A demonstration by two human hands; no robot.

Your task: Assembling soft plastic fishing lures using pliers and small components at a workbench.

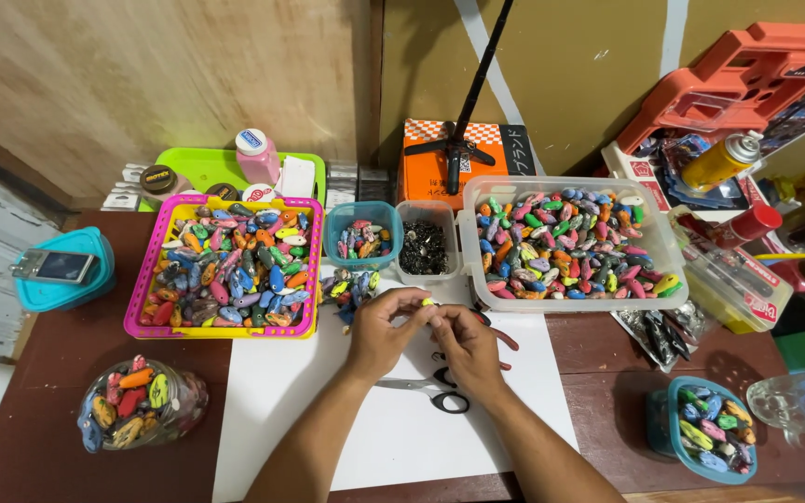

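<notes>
Both hands, left hand and right hand, have fingers clamped on one small yellow-green piece. Scissors lie beneath; clear tub sits just beyond.

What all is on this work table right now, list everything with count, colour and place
pink-and-yellow basket: one, full of multicoloured pieces, left
clear tub: one, multicoloured pieces, right of centre
small blue tub: one, centre back
small clear tub: one, dark bits, beside the blue tub
scissors: one, black handles, on the white sheet
glass jar: one, lying at front left
teal container: one, front right
yellow spray can: one, back right
left hand, right hand: together over the sheet, fingers pinching a small yellow piece
</notes>
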